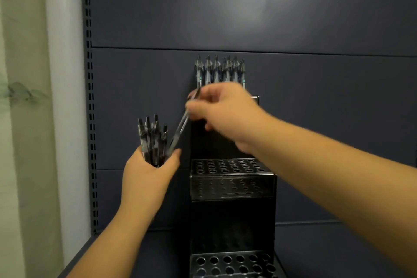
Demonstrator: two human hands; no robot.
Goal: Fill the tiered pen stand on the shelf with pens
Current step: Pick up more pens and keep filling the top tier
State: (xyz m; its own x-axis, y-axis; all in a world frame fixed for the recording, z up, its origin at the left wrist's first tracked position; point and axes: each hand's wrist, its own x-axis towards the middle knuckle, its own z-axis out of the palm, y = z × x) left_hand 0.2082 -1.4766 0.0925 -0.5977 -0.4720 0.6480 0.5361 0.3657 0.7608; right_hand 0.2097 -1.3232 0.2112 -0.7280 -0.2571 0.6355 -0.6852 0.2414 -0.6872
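Nearest, at the bottom edge, the lowest tier of the black pen stand (232, 187) shows two rows of round holes, its front cut off by the frame, and the dark shelf (158, 253) it stands on runs out of view to the left and right. Up from there the middle tier sits behind a clear front panel, its holes all unfilled, with open shelf surface on both sides of the stand. To the left of that tier the left hand (149, 171) is raised with its fingers curled round a bundle of pens (152, 140), their clicker ends pointing up; the lower halves are hidden in the palm. One single pen (180, 130) leans out of the bundle up to the right, and the right hand (223, 110) pinches its upper end between thumb and fingertips, blurred so the exact finger placement is hard to read. The right forearm crosses in from the right edge and covers the stand's top tier and part of its tall back. Farthest, just above that hand, a row of standing pens (220, 71) rises from the hidden tier, tips up against the dark blue back panel (316, 18). A slotted upright (90, 97) marks the left edge of the panel, with a pale wall (29, 119) beyond.
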